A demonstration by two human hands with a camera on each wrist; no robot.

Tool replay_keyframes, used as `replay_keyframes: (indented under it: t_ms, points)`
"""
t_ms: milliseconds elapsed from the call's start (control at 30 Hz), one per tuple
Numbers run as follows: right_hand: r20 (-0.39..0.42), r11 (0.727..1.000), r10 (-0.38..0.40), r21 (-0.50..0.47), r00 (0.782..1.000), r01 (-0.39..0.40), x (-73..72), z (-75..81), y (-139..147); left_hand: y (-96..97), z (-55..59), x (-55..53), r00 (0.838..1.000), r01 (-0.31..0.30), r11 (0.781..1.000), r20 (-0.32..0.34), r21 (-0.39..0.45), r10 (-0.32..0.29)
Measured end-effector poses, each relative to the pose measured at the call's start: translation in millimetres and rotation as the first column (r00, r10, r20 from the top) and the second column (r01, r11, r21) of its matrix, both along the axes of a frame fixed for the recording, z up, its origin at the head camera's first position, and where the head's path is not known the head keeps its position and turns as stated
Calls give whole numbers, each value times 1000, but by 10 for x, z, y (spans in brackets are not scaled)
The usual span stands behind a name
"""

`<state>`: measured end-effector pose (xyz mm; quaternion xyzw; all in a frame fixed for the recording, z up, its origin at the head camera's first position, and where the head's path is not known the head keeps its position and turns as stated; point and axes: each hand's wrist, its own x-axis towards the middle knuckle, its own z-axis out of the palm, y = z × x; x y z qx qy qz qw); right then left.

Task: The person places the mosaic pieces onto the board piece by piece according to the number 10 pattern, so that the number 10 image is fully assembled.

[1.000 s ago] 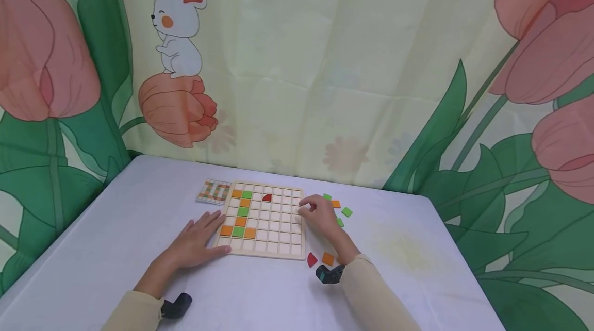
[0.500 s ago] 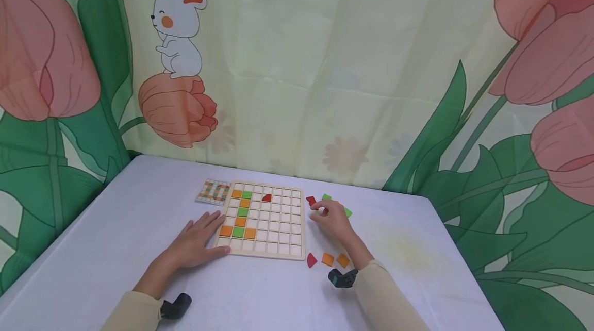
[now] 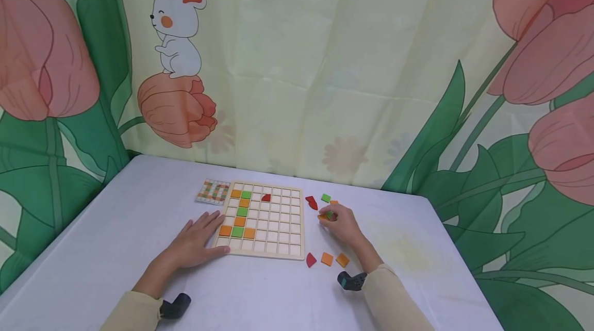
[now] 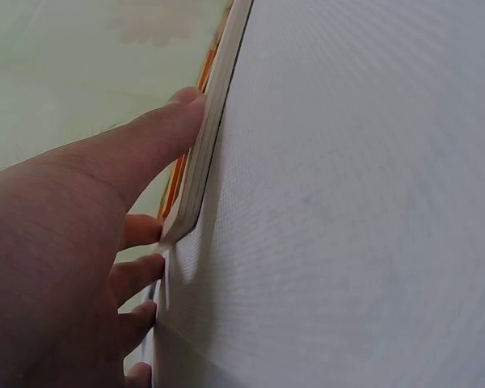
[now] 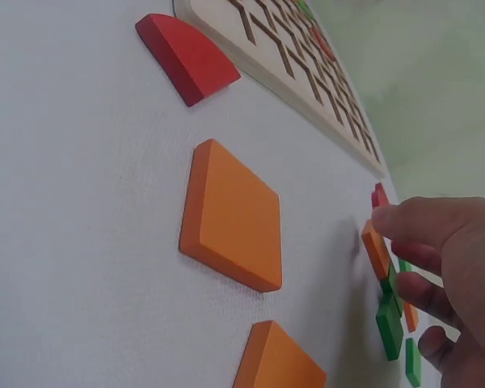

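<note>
My left hand (image 3: 199,241) lies with fingers spread along the left edge of a wooden grid board (image 3: 278,255), thumb at its front corner. In the left wrist view the thumb rests on the edge of the board (image 4: 214,121). To the right of the board my right hand (image 3: 343,222) has its fingers bent, with an orange square tile (image 3: 323,216) between thumb and forefinger. The right wrist view shows the thumb at the upper end of that orange tile (image 5: 376,249). Green tiles (image 5: 390,325) lie beside it, partly behind the fingers.
Orange and green tiles and a red quarter-round piece (image 3: 266,198) sit in the board. A pattern card (image 3: 212,192) lies at its far left. Loose red pieces (image 3: 311,202), a green tile (image 3: 326,198) and front orange tiles (image 3: 327,259) lie to the right.
My right hand has moved right from the board's edge, uncovering the red pieces, and its fingertips have come to an orange tile. The left hand has stayed in place.
</note>
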<state>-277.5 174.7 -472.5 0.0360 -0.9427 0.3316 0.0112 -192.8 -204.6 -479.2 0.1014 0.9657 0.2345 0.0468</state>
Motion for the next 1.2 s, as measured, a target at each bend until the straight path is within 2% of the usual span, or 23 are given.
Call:
replay_keyframes:
  t_ms: [200,400,600,833,1200]
  points:
    - [-8,1000,19,12,1000,-19,-6,-37,58,-2,-4,-2,1000,4,1000,-5,2,-4]
    - [8,1000,7,22,1000,-7,1,-65,70,3,-2,9,1000,10,1000,0,11,-10]
    - [-34,999,17,33,999,-16,-5,-68,29,2,2,6,1000,4,1000,5,11,-4]
    - [-16,999,-11,40,1000,12,-2,-74,-57,-9,-4,-1,1000,6,1000,2,-4,-6]
    - [-53,998,53,29,997,-52,-46,-7,-228,-7,-28,-11,1000,7,1000,-12,2,-7]
